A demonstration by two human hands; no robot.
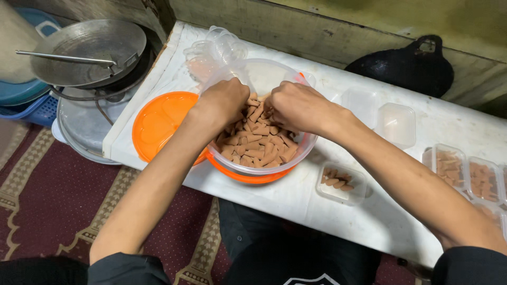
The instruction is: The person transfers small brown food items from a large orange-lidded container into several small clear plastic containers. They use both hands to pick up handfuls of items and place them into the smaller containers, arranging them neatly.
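Observation:
A clear round tub point(257, 74) with an orange base stands on a low white table point(296, 198). It holds several small brown cone-shaped pieces point(257, 148). Both hands reach into it from above. My left hand point(224, 101) is curled over the pile at the tub's left side. Beside it, my right hand point(297, 107) is closed over pieces at the right side. What each hand holds is hidden by the fingers. A small clear box point(342, 182) with a few cones sits just right of the tub.
An orange lid point(158, 122) lies left of the tub. Stacked clear cups point(216, 48) stand behind it. Empty clear boxes point(396, 124) and filled ones point(449, 166) sit at the right. A black pan point(406, 66) rests at the back. Metal pans point(87, 50) sit on the left, above patterned carpet.

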